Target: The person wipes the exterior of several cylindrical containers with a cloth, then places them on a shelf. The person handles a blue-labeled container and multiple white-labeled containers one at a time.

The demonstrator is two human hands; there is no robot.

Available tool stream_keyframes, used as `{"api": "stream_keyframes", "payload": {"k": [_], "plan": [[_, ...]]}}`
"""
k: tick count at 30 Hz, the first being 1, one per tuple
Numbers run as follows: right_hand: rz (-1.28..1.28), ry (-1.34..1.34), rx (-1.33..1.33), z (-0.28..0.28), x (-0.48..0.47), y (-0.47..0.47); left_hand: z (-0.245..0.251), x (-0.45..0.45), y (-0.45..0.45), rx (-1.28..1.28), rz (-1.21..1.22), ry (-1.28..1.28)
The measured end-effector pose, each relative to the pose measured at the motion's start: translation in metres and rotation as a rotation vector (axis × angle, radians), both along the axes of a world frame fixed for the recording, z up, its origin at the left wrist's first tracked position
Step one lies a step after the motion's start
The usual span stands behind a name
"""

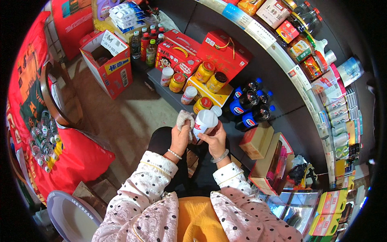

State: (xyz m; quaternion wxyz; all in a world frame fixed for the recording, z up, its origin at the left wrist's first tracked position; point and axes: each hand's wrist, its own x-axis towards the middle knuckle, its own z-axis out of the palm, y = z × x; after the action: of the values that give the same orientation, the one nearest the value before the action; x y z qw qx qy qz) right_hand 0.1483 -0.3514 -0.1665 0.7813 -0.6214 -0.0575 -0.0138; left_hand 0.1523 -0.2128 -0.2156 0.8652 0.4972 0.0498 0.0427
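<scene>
My left hand grips a crumpled pale cloth against the side of a white plastic container with a red and white label. My right hand holds that container tilted, its fingers around the far side and its thumb on the front. Just beyond it, on the low shelf, a yellow jar with a red lid and a smaller white-lidded container stand upright. Another white-lidded container and more yellow jars are farther back. A round white lid shows behind the held container.
Cola bottles with blue caps stand to the right, near cardboard boxes. Red gift cartons are behind the jars. An open red carton sits on the floor at the left. A shelf edge with jars curves along the right.
</scene>
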Motion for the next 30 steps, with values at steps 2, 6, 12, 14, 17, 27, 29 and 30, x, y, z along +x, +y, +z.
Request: {"api": "stream_keyframes", "payload": {"k": [2,6,12,14,17,27,29,30], "plan": [[-0.015,-0.024,-0.060,-0.003,0.002,-0.003,0.010,-0.003,0.006,-0.040,0.040,0.030],[-0.014,-0.054,-0.158,-0.004,0.005,0.000,0.025,-0.006,0.007,0.156,0.260,-0.259],[-0.082,-0.098,-0.396,-0.017,0.003,-0.001,0.066,-0.016,0.008,0.988,0.226,-0.581],[-0.097,-0.151,-0.676,-0.017,0.003,-0.004,0.071,-0.016,0.008,1.035,0.211,-0.570],[-0.075,-0.259,-0.575,-0.008,-0.004,0.005,0.076,-0.017,0.007,1.132,0.209,-0.614],[0.114,0.131,0.239,-0.041,0.013,-0.011,0.063,-0.024,0.008,0.960,0.163,-0.742],[0.051,0.024,0.007,-0.027,0.011,-0.010,0.061,-0.025,0.010,0.861,0.245,-0.673],[0.047,-0.006,-0.050,-0.017,0.010,-0.010,0.060,-0.022,0.010,0.756,0.292,-0.584]]}}
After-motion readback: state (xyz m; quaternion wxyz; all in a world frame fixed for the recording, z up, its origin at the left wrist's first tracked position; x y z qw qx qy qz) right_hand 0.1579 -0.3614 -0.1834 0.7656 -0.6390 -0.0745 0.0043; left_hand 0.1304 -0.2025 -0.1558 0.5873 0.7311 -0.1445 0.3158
